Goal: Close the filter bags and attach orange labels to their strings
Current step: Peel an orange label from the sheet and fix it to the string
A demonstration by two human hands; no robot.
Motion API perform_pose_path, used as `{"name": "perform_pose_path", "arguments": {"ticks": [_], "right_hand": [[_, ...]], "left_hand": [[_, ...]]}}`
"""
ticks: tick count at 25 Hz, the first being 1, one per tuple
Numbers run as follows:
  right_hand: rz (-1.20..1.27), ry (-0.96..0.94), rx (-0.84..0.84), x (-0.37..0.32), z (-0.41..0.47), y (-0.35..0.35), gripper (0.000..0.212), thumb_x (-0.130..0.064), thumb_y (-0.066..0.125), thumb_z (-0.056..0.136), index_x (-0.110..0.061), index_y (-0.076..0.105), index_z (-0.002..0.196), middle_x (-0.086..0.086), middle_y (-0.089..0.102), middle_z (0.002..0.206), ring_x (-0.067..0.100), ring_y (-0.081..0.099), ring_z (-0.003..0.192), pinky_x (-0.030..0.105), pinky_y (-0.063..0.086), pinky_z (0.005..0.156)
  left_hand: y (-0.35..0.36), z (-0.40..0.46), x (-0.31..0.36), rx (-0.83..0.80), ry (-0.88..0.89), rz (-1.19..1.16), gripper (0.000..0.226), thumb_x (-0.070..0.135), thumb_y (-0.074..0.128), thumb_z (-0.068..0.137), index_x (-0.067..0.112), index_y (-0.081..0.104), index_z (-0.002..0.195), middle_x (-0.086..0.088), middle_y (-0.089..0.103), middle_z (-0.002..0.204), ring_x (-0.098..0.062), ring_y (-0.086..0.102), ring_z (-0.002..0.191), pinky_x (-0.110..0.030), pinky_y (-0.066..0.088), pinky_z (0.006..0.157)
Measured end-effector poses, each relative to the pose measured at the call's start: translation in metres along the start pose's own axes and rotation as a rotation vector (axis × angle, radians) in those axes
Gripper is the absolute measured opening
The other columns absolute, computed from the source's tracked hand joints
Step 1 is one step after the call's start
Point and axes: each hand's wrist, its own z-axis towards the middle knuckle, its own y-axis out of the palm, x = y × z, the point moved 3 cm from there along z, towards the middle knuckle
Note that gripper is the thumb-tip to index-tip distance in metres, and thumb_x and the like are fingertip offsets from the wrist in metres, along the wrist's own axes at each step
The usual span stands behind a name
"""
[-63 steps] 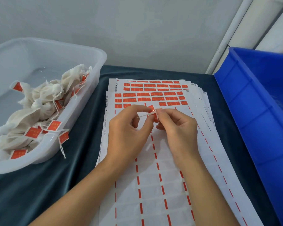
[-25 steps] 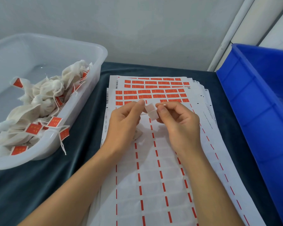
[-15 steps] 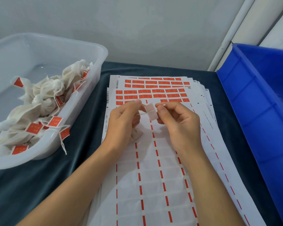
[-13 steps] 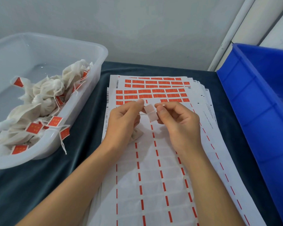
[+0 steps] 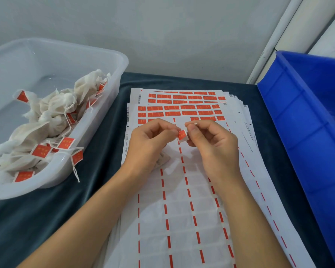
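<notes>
Between my two hands a small orange label (image 5: 182,135) is folded, its orange face toward me. My right hand (image 5: 211,146) pinches its right edge with thumb and forefinger. My left hand (image 5: 150,142) pinches the string at the label's left edge. Under my left palm a white filter bag (image 5: 162,159) lies on the sheets, mostly hidden. The stack of label sheets (image 5: 182,200) covers the middle of the table; orange labels (image 5: 180,107) remain only in its far rows.
A translucent white bin (image 5: 97,130) at the left holds several closed filter bags (image 5: 52,113) with orange labels; one label (image 5: 77,157) hangs over its rim. A blue crate (image 5: 298,117) stands along the right. Dark cloth (image 5: 46,213) covers the table.
The label showed its white backing half a second ago; now it is folded over with the orange side out. Both hands stayed in place above the sheets.
</notes>
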Motion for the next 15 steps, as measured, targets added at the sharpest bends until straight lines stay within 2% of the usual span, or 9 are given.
{"name": "perform_pose_path", "arguments": {"ticks": [2,4,7,9,12,15], "right_hand": [[0.004,0.006,0.002,0.0003,0.0006,-0.0003,0.008,-0.032,0.069,0.098,-0.035,0.076,0.098,-0.018,0.076,0.093,0.006,0.073,0.092,0.011,0.056,0.075],[0.007,0.013,0.002,0.0007,0.0010,-0.0003,0.008,-0.032,0.069,0.098,-0.036,0.076,0.098,-0.018,0.076,0.094,0.006,0.073,0.093,0.012,0.056,0.074],[0.010,0.023,0.002,0.0012,0.0010,-0.0006,0.008,-0.033,0.069,0.098,-0.036,0.076,0.097,-0.018,0.076,0.093,0.006,0.073,0.093,0.011,0.056,0.072],[0.010,0.027,-0.001,0.0016,0.0012,-0.0008,0.008,-0.032,0.069,0.098,-0.036,0.076,0.098,-0.018,0.076,0.092,0.006,0.073,0.092,0.012,0.056,0.072],[-0.002,0.021,-0.006,0.0021,0.0018,-0.0007,0.007,-0.032,0.070,0.098,-0.036,0.076,0.097,-0.018,0.076,0.094,0.007,0.073,0.092,0.012,0.057,0.073],[-0.024,0.013,-0.011,0.0020,0.0014,-0.0005,0.005,-0.034,0.071,0.097,-0.037,0.075,0.097,-0.021,0.076,0.095,0.005,0.072,0.093,0.011,0.056,0.074]], "left_hand": [[0.0000,0.0001,-0.0011,0.021,-0.013,0.037,0.019,0.012,0.072,0.095,0.025,0.079,0.083,-0.002,0.075,0.087,-0.006,0.064,0.071,-0.018,0.051,0.064],[-0.0003,0.0004,-0.0018,0.029,-0.024,0.056,0.019,0.011,0.074,0.092,0.027,0.080,0.084,-0.019,0.068,0.085,-0.022,0.055,0.066,-0.023,0.049,0.058],[0.0004,0.0003,-0.0013,0.021,-0.024,0.064,0.020,0.008,0.076,0.091,0.026,0.079,0.085,-0.027,0.058,0.079,-0.024,0.048,0.060,-0.022,0.047,0.054],[0.0007,-0.0007,-0.0005,0.020,-0.019,0.078,0.019,0.008,0.074,0.092,0.026,0.078,0.086,-0.022,0.066,0.083,-0.026,0.052,0.061,-0.023,0.049,0.057],[-0.0002,-0.0010,0.0000,-0.005,-0.011,0.039,0.021,0.016,0.064,0.096,0.024,0.078,0.082,-0.001,0.075,0.086,-0.010,0.063,0.072,-0.021,0.051,0.067],[-0.0009,0.0004,-0.0006,0.016,-0.088,-0.031,0.037,0.030,0.055,0.102,0.030,0.077,0.072,0.006,0.055,0.063,-0.005,0.048,0.060,-0.018,0.046,0.060]]}}
